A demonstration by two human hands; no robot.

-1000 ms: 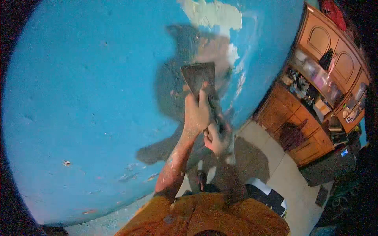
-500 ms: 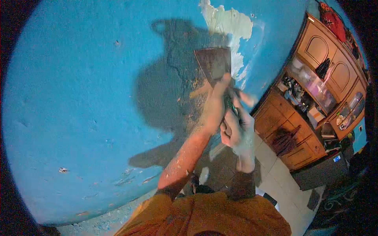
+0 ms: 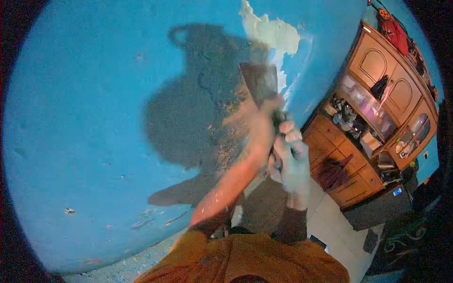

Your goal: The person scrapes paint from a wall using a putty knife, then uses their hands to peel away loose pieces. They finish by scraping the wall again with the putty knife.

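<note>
A wide-bladed scraper [image 3: 260,82] is held with its flat metal blade pointing up, over the blue wall [image 3: 85,113]. My left hand [image 3: 262,127], blurred by motion, grips it close to the base of the blade. Just below and to the right, my right hand [image 3: 291,153] has its fingers wrapped round the handle, most of which is hidden. Behind the blade, a pale bare patch [image 3: 278,37] with ragged edges shows on the wall. Rough brownish exposed plaster [image 3: 229,146] lies beside my left forearm, partly in shadow.
A wooden cabinet [image 3: 339,153] with shelves full of small items stands to the right. Below it sits a dark box [image 3: 377,207] on the tiled floor [image 3: 325,212]. Crumbled debris [image 3: 137,257] lies along the foot of the wall. A red bag [image 3: 395,37] rests on top of the cabinet.
Both hands and the scraper have moved slightly down from the pale patch. My shadow on the wall has shifted left, and the view has turned a little.
</note>
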